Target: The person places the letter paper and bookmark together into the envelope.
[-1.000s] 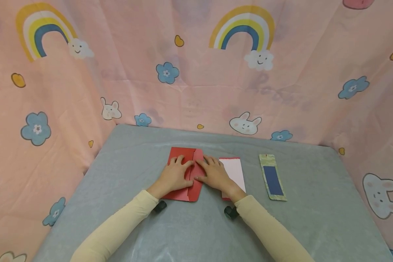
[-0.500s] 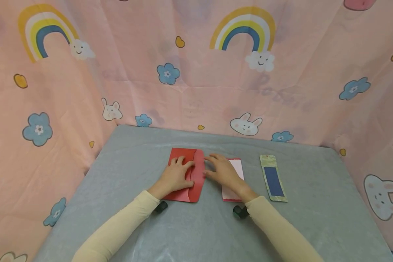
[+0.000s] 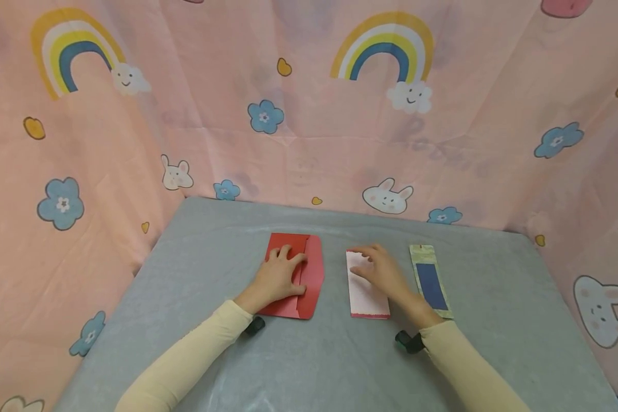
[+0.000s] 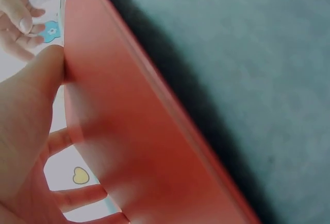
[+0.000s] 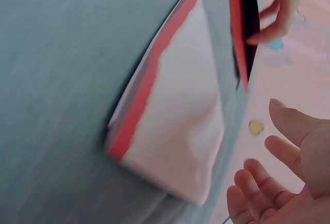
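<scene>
A red envelope (image 3: 312, 266) lies flat on the table, its pinkish flap spread out to the right. My left hand (image 3: 274, 280) rests on it with the thumb and fingertips touching the paper, fingers spread. The left wrist view shows the red paper (image 4: 134, 126) close up under those fingertips. To the right lies a white paper pad or packet (image 3: 367, 297) with red top and bottom edges. My right hand (image 3: 383, 276) hovers over its upper right part, fingers loosely bent and holding nothing. In the right wrist view, this hand (image 5: 289, 172) is apart from the white packet (image 5: 178, 105).
A narrow greenish strip (image 3: 422, 252) with a dark blue rectangle lies at the right, near my right forearm. A grey cloth covers the table (image 3: 504, 320). Pink printed curtains (image 3: 309, 149) stand behind and at both sides.
My right hand has left the envelope's flap and moved right, over the white packet, uncovering its lower part. The left hand has stayed on the envelope.
</scene>
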Available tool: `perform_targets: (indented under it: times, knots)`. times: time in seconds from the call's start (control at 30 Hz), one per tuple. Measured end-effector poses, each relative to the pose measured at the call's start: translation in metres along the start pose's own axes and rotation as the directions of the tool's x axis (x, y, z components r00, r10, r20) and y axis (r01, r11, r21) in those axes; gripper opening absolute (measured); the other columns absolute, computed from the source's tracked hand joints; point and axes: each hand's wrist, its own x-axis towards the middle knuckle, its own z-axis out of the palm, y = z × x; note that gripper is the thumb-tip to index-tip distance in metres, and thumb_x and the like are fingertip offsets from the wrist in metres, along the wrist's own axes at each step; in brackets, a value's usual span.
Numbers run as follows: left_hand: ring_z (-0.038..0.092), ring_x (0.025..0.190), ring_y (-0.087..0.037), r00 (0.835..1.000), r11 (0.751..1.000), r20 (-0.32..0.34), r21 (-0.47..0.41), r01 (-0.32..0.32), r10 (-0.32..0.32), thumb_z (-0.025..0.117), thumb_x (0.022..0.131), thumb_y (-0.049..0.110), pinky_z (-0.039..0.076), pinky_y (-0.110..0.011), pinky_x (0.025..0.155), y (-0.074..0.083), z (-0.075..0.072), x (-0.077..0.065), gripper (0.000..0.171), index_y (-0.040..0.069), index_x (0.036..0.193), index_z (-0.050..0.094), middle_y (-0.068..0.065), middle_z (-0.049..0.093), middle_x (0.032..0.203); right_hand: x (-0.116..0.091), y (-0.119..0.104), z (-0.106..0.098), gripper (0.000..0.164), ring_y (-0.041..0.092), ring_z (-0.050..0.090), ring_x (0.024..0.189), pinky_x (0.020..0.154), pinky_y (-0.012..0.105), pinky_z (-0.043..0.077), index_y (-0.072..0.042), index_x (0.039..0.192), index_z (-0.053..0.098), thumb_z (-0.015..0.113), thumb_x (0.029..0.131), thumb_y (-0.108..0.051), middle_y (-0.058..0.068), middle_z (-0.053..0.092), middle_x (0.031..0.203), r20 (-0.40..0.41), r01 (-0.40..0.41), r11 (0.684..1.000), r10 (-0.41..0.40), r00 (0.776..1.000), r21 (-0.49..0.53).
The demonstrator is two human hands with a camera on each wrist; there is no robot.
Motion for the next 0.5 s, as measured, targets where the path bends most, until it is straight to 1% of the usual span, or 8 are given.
perform_targets:
  times: [0.1,0.2,0.33,0.5]
  knots:
    - [0.044,0.128,-0.040,1.000,1.000,-0.001,-0.003,0.003,-0.003,0.074,0.077,0.045,0.055,-0.053,0.086,0.001,0.000,-0.001,0.067,0.024,0.137,0.053,-0.017,0.045,0.140,-0.006,0.011,-0.006,0.047,0.031,0.058,0.100,0.081,0.041,0.051,-0.011,0.131,0.063,0.075,0.087,-0.022,0.018,0.061,0.116,0.009,-0.055,0.998,0.055,0.998,0.009]
    - [0.044,0.128,-0.040,1.000,1.000,-0.007,-0.010,0.008,-0.008,0.074,0.077,0.044,0.055,-0.053,0.084,0.002,0.000,-0.001,0.067,0.023,0.137,0.052,-0.017,0.046,0.139,-0.011,0.020,-0.011,0.047,0.028,0.055,0.094,0.077,0.034,0.047,-0.007,0.130,0.062,0.075,0.086,-0.020,0.019,0.060,0.110,0.005,-0.081,0.997,0.081,0.997,0.008]
    - [0.043,0.129,-0.040,1.000,1.000,-0.009,-0.012,0.021,-0.021,0.075,0.077,0.043,0.055,-0.054,0.085,0.003,0.000,-0.001,0.068,0.023,0.138,0.052,-0.017,0.045,0.140,-0.016,0.029,-0.015,0.046,0.026,0.051,0.090,0.074,0.031,0.042,-0.003,0.127,0.063,0.077,0.085,-0.017,0.017,0.057,0.100,0.002,-0.111,0.994,0.111,0.994,0.001]
    - [0.042,0.130,-0.041,1.000,1.000,-0.006,-0.008,0.030,-0.030,0.075,0.078,0.042,0.054,-0.056,0.087,0.003,0.000,-0.002,0.068,0.023,0.138,0.051,-0.017,0.044,0.141,-0.023,0.034,-0.017,0.044,0.024,0.050,0.087,0.071,0.028,0.041,-0.004,0.125,0.064,0.076,0.085,-0.017,0.016,0.056,0.100,0.013,-0.148,0.989,0.148,0.989,-0.003]
